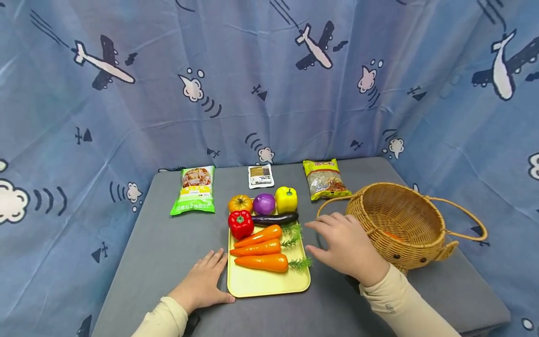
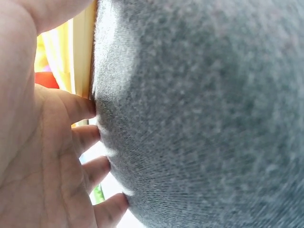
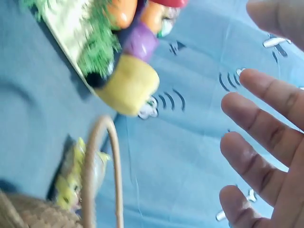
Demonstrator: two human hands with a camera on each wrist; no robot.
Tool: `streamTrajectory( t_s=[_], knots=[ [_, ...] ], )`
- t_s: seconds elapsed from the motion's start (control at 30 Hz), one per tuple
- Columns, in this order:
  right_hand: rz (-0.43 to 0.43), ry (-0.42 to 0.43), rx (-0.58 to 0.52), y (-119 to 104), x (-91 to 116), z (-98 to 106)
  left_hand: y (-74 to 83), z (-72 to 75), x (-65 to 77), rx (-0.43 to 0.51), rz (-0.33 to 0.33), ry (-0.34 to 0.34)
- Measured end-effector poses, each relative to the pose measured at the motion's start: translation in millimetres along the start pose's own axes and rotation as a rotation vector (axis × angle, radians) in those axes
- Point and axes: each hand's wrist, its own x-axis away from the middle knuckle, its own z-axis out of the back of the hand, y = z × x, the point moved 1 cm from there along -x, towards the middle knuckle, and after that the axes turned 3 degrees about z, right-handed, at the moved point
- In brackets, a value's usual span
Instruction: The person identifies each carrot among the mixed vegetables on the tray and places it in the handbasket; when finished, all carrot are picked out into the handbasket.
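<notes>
My left hand [image 1: 204, 283] rests on the grey table beside the left edge of a cream tray [image 1: 269, 286], fingers extended. To the tray's right, my right hand [image 1: 347, 243] hovers with spread fingers and holds nothing, in front of the wicker basket [image 1: 414, 252]. Three carrots [image 1: 261, 263] with green tops lie across the tray. Behind them are a red bell pepper [image 1: 241, 224] and a dark eggplant [image 1: 274, 219]. A small pumpkin [image 1: 240, 203], a purple round vegetable [image 1: 264, 204] and a yellow bell pepper [image 3: 128, 85] line the far end.
The basket has two loop handles [image 1: 467, 215], and a bit of something orange [image 1: 393, 236] shows inside. Towards the back lie a green-and-white food bag [image 1: 194, 192], a small white packet [image 1: 260, 176] and a yellow clear-fronted bag [image 1: 325, 179]. A blue curtain [image 1: 236, 84] hangs behind.
</notes>
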Motion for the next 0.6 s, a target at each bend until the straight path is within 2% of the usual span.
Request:
streamTrajectory(
  t_s=[0.4, 0.6],
  knots=[
    [0.015, -0.167, -0.106, -33, -1, -55, 2.2, 1.9, -0.1, -0.002, 0.013, -0.001],
    [0.046, -0.167, -0.138, -45, -1, -75, 1.8, 1.3, -0.8, -0.008, 0.007, 0.004]
  ],
)
